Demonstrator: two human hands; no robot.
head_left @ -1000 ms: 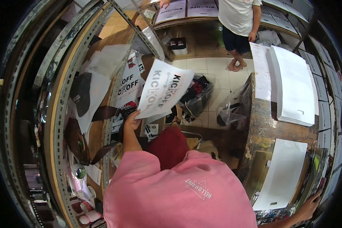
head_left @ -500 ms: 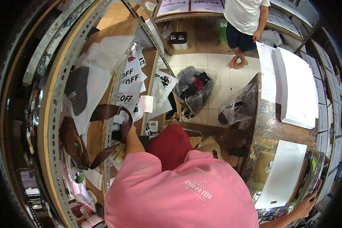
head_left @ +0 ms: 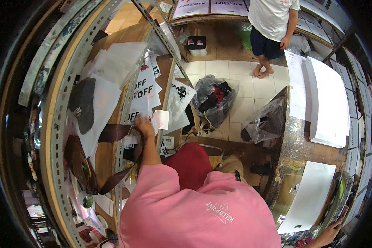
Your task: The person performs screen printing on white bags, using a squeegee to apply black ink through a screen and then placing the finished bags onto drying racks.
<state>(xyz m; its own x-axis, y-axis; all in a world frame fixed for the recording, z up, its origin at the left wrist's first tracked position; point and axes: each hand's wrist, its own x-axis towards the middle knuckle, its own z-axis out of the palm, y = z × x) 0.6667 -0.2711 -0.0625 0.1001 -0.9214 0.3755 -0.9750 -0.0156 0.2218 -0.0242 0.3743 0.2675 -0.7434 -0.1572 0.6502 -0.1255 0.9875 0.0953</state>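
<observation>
My left hand point(head_left: 144, 125) reaches to the left shelf and touches the white printed sheets point(head_left: 144, 93), fingers stretched out. A small blank white card point(head_left: 161, 119) lies just right of it. A brown strap point(head_left: 111, 133) loops next to my left forearm and runs to a brown pouch point(head_left: 79, 159) on the shelf. Behind the pouch, a dark cap point(head_left: 83, 105) lies on pale sheets. At the lower right, my right hand point(head_left: 330, 234) rests at the edge of the cluttered worktable, fingers extended, partly at the picture's dim rim. A white panel point(head_left: 308, 196) lies near it.
A perforated metal shelf post point(head_left: 62, 124) stands at the left. On the tiled floor sit a clear bag of dark and red cloth point(head_left: 215, 97) and another plastic bag point(head_left: 260, 128). A thick white paper stack point(head_left: 328, 103) tops the right table. Another person point(head_left: 273, 25) stands ahead.
My left hand has moved from beside the strap, up and onto the printed sheets. My right hand has slid slightly lower along the table edge. The view has shifted a little.
</observation>
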